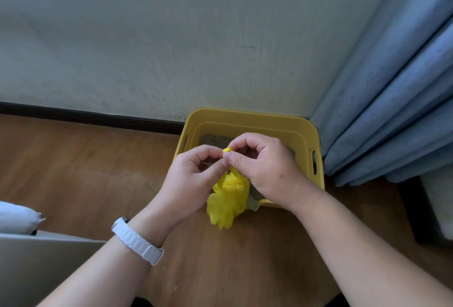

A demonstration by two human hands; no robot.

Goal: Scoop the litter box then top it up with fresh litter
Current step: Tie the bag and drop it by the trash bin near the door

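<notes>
Rightward, curtain [392, 110] hangs beside litter box [257, 120]; yellow bag [228, 199] overlaps its front.

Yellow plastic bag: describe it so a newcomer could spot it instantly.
A yellow litter box sits on the wood floor beside the blue curtain. At its near edge hangs the yellow plastic bag, its top pinched by the left hand and right hand. Unlike the rigid box, it is crinkled and bunched.

Wooden floor [85, 172] bears the yellow litter box [250, 120] by the wall
</notes>
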